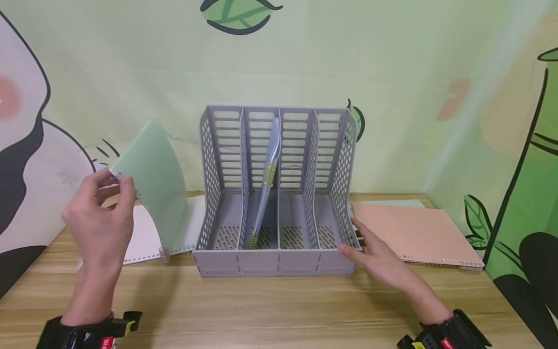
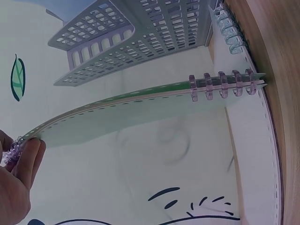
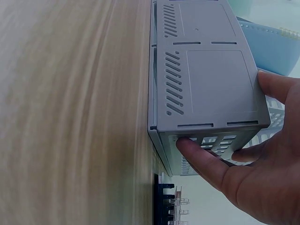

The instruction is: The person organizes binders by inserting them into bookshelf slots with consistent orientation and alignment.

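Note:
My left hand [image 1: 102, 213] pinches a pale green ring-bound notebook [image 1: 154, 174] by a corner of its spine, near the purple rings. The notebook is upright and bowed, its lower spine end close over the white pages at the left. A grey four-slot desktop file organizer [image 1: 279, 261] stands in the middle, its side walls perforated. My right hand [image 1: 379, 252] holds its front right corner, thumb at the front rim and fingers along the side wall [image 3: 220, 145]. A blue notebook [image 1: 263, 194] with yellow-green rings leans in the second slot from the left.
An open notebook with white pages [image 1: 141, 237] lies left of the organizer, partly behind the green one. To the right lies a salmon-pink ring-bound notebook [image 1: 414, 232], over a pale one [image 1: 407, 203]. A printed cloth backdrop [image 1: 279, 58] rises behind the wooden table [image 1: 261, 310].

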### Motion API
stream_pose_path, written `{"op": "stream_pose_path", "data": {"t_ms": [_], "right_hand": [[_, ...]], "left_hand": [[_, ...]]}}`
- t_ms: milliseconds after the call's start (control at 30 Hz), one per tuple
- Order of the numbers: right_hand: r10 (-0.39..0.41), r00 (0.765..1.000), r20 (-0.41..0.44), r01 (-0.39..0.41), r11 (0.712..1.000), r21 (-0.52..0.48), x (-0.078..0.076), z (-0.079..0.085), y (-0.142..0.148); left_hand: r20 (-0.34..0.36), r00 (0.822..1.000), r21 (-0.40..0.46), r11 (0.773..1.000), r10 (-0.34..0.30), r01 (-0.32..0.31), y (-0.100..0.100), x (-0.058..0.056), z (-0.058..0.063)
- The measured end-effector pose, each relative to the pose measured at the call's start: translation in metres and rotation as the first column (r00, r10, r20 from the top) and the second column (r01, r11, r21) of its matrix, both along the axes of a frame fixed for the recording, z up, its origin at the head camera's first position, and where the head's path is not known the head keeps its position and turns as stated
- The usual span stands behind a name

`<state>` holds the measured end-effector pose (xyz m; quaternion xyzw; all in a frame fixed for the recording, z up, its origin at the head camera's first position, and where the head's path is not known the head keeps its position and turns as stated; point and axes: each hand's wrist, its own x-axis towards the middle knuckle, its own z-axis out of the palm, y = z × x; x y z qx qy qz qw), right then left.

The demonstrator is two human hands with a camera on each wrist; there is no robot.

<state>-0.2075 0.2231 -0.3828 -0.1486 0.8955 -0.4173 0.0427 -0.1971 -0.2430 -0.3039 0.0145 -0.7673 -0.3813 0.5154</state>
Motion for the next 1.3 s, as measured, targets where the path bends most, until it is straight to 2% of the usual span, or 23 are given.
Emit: {"op": "stream_pose_path", "data": {"t_ms": [467,967,1300], "right_hand": [[-0.005,1.000,0.002,0.005,1.000,0.002,0.0002,0.0010,-0.0002],[0.007,1.000,0.014,-0.007,1.000,0.003,-0.0001,0.0006,0.0008],[-0.001,1.000,0.014,0.001,1.000,0.014,0.0007,0.0016,0.0003]], "left_hand": [[0.035,0.998,-0.024,0.998,0.056,-0.055,-0.0038,0.0026,0.0019],[0.026,0.999,-0.015,0.999,0.043,-0.043,-0.0069,0.0024,0.0022],[0.056,0.996,-0.044,0.997,0.062,-0.060,-0.0078,0.0036,0.0025]]}}
